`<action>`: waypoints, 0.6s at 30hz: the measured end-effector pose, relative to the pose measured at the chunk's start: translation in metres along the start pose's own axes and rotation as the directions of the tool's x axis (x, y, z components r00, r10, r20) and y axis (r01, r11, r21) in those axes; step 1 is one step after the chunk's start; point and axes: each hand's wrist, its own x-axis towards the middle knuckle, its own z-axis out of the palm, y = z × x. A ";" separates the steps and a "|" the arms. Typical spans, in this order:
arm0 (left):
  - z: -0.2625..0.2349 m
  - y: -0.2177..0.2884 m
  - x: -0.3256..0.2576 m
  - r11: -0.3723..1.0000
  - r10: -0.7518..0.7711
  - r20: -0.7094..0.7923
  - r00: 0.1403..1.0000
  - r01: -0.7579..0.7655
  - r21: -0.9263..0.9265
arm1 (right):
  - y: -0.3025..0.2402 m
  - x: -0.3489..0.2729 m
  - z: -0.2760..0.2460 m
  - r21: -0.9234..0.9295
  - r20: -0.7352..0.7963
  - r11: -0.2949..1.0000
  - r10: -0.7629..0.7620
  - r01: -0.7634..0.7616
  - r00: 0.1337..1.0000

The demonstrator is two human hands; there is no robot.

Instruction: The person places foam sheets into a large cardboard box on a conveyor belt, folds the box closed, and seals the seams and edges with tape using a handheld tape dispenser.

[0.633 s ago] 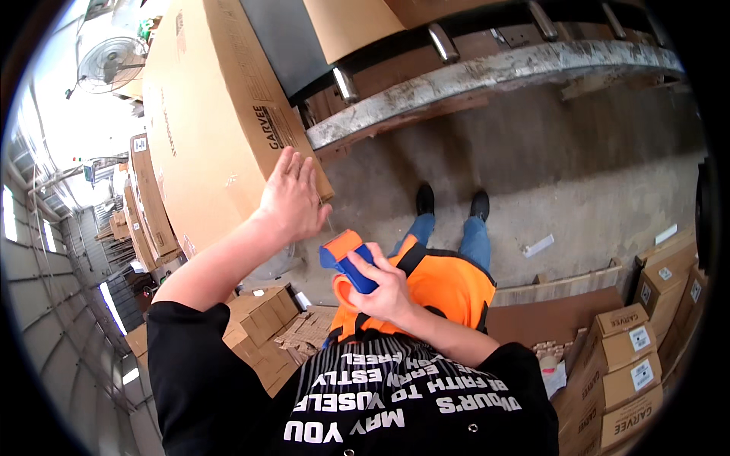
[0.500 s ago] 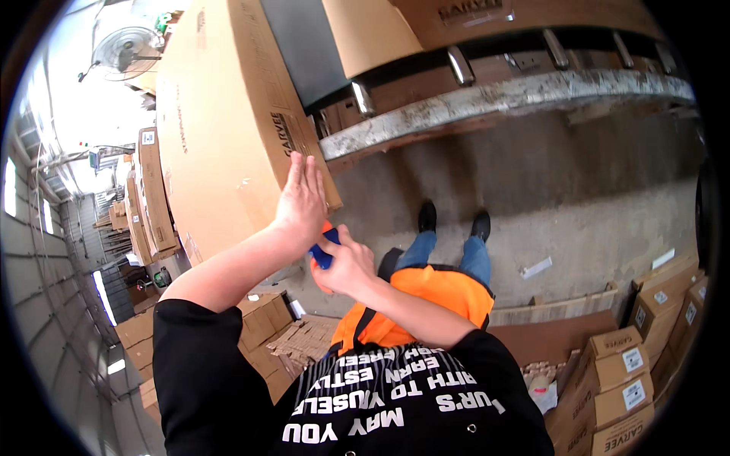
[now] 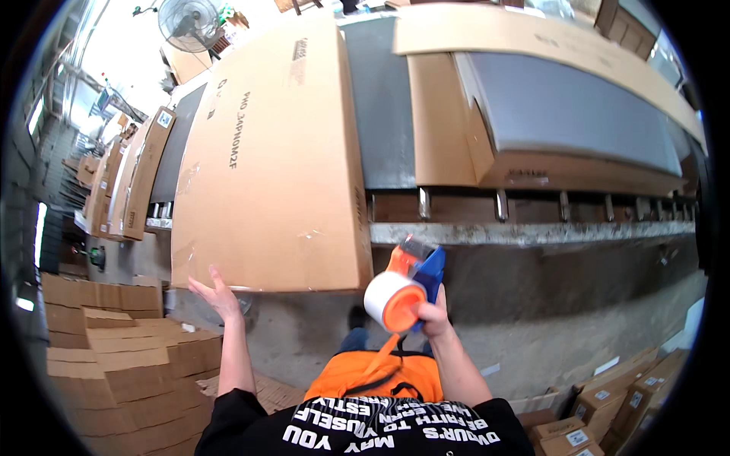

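Observation:
A large brown cardboard box (image 3: 281, 175) lies on the conveyor, its near end jutting out past the conveyor's rail toward me. My left hand (image 3: 219, 296) is at the box's near left corner, fingers stretched and spread, touching or almost touching its lower edge. My right hand (image 3: 435, 315) is closed round a blue and orange tape dispenser (image 3: 411, 281) carrying a wide roll of pale tape. The dispenser is held in front of the rail, just right of the box and apart from it. Strips of clear tape show along the box's near edge.
The roller conveyor's metal rail (image 3: 532, 233) runs across to the right. On it rests an open box with a grey panel (image 3: 570, 114). More boxes (image 3: 137, 175) stand at the left, and stacked cartons (image 3: 129, 365) at lower left. A fan (image 3: 190, 26) is at the back.
My left hand has gone from the box's side to its near left corner. My right hand has carried the tape dispenser away from the box to the right. My view has turned and widened.

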 end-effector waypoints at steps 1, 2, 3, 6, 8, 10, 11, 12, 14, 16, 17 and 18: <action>0.012 -0.010 0.013 0.972 -0.227 -0.107 0.968 0.220 -0.078 | 0.004 0.028 0.010 0.080 -0.032 0.997 -0.007 0.009 0.999; 0.018 -0.020 0.017 0.977 -0.199 -0.095 0.975 0.190 -0.097 | 0.005 0.049 0.016 0.117 -0.058 0.992 0.045 -0.038 0.997; 0.024 -0.009 0.011 0.982 -0.162 -0.082 0.983 0.152 -0.116 | 0.012 0.072 0.020 0.160 -0.085 0.984 0.093 -0.079 0.992; 0.027 -0.030 0.013 0.991 0.008 -0.032 0.999 -0.012 -0.130 | 0.011 0.085 0.088 0.321 0.080 0.947 -0.037 0.010 0.996; 0.025 -0.061 0.027 0.978 0.161 0.016 0.987 -0.157 -0.136 | 0.033 0.085 0.115 0.363 0.044 0.927 -0.120 0.096 0.992; 0.026 -0.114 0.077 0.929 0.321 0.032 0.947 -0.308 -0.205 | 0.078 0.072 0.140 0.301 0.074 0.953 -0.068 0.042 0.995; 0.036 -0.148 0.115 0.902 0.344 0.052 0.938 -0.314 -0.297 | 0.107 0.065 0.171 0.177 -0.037 0.984 0.001 0.006 0.999; 0.046 -0.172 0.165 0.870 0.321 0.108 0.941 -0.248 -0.425 | 0.141 0.065 0.202 0.121 -0.051 0.991 -0.045 0.051 0.998; 0.076 -0.213 0.276 0.853 0.317 0.183 0.931 -0.195 -0.484 | 0.218 0.075 0.277 0.156 -0.019 0.986 -0.065 0.067 0.998; 0.100 -0.259 0.403 0.957 0.287 0.195 0.938 -0.288 -0.028 | 0.293 0.104 0.344 0.184 0.118 0.982 0.016 -0.037 0.993; 0.109 -0.281 0.466 0.881 0.245 0.198 0.949 -0.303 0.364 | 0.324 0.128 0.360 0.130 0.209 0.977 0.139 -0.169 0.968; 0.099 -0.312 0.533 0.883 0.049 0.282 0.958 -0.174 0.436 | 0.356 0.149 0.380 0.064 0.319 0.954 0.259 -0.293 0.912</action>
